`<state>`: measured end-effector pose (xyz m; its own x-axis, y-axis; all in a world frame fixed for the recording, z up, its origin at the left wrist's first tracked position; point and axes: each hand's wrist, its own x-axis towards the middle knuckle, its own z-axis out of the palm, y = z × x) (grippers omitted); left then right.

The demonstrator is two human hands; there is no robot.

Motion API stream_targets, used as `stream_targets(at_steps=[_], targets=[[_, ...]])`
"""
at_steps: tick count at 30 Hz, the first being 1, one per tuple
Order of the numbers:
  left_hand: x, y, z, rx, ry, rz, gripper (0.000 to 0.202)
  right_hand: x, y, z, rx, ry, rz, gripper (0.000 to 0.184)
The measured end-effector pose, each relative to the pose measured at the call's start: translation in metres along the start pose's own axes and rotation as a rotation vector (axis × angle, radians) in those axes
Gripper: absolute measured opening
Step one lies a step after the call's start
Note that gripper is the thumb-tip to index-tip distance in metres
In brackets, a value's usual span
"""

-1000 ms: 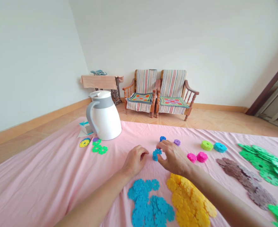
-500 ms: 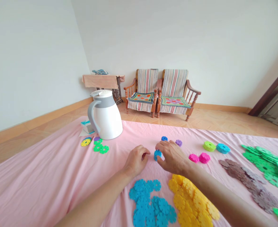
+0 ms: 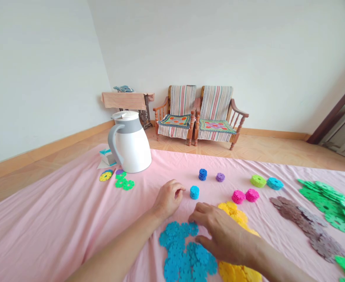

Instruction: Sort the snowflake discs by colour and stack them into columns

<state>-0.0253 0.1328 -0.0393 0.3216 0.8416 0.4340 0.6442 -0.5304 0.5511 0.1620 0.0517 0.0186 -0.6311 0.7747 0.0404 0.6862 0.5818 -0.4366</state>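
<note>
My left hand [image 3: 169, 198] rests on the pink cloth with its fingers curled in, and nothing shows in them. Just right of its fingertips stands a short stack of light blue flower-shaped snowflake discs [image 3: 194, 192]. My right hand [image 3: 219, 231] is above the far right edge of the loose pile of blue snowflake discs [image 3: 176, 250]. Its thumb and fingers are apart, with no disc visible between them. Under and beside this hand spreads a pile of yellow snowflake discs [image 3: 238, 272], partly hidden by the hand and forearm.
Further back stand a dark blue stack [image 3: 202, 174], a purple stack [image 3: 220, 177], two pink stacks [image 3: 238, 197], a lime stack [image 3: 258, 181] and another blue stack [image 3: 275, 183]. Brown [image 3: 310, 227] and green piles [image 3: 327, 203] lie right. A white jug [image 3: 134, 147] stands left beside green discs [image 3: 124, 182].
My right hand has moved from the light blue stack back toward me, over the loose blue pile. The stack now stands uncovered. My left hand has stayed nearly still.
</note>
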Motion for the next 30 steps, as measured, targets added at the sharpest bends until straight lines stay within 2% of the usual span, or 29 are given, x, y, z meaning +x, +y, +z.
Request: stream_targets(at_steps=[12, 21, 25, 30], targets=[[0.001, 0.002, -0.001, 0.007, -0.004, -0.008, 0.025, 0.002, -0.009, -0.007, -0.044, -0.061, 0.006, 0.014], [0.000, 0.002, -0.001, 0.017, -0.006, -0.010, 0.025, -0.001, -0.017, 0.008, -0.332, -0.056, -0.039, 0.014], [0.000, 0.001, -0.001, 0.005, -0.005, -0.010, 0.025, 0.000, -0.012, 0.007, -0.263, -0.008, -0.003, 0.012], [-0.001, 0.002, -0.002, -0.013, -0.012, -0.019, 0.024, 0.021, 0.017, -0.012, -0.117, 0.218, 0.047, 0.018]])
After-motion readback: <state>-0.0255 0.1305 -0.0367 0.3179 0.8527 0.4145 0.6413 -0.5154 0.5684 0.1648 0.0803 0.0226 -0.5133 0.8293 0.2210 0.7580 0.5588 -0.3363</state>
